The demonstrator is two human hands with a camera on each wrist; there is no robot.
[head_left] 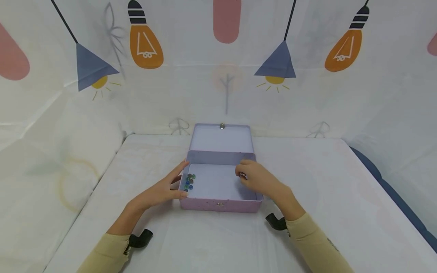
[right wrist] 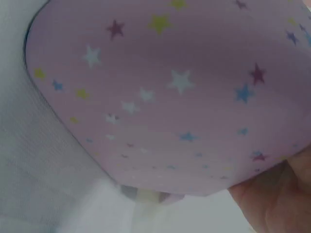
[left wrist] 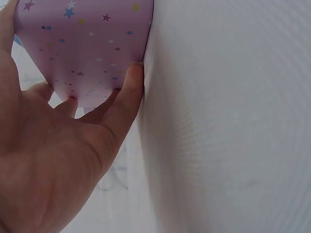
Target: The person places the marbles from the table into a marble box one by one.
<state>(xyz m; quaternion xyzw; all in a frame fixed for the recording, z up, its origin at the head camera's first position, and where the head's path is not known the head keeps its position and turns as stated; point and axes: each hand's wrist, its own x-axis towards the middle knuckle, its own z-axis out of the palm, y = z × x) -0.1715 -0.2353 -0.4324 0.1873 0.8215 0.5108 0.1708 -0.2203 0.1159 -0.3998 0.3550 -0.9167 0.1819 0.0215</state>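
Observation:
A lilac tin box [head_left: 201, 205] stands on the table, its hinged lid [head_left: 220, 138] raised at the back. Small glass marbles [head_left: 189, 182] in blue and green gather along the inside left wall. My left hand [head_left: 160, 194] grips that left end, thumb on the near rim, fingers farther back; in the left wrist view its fingers [left wrist: 131, 80] touch the star-printed side. Above the box's right part, my right hand [head_left: 259, 178] has curled fingers and pinches small, dark, shiny marbles [head_left: 243, 175], mostly hidden. The right wrist view shows mainly the box's outer side [right wrist: 160, 97].
A white cloth covers the table [head_left: 218, 242]. Behind it hangs a white sheet [head_left: 191, 94] printed with lamps and bulbs. A metal clasp [head_left: 222, 126] sits on the lid's top edge. Dark wrist-camera mounts [head_left: 140, 239] stick out near both sleeves.

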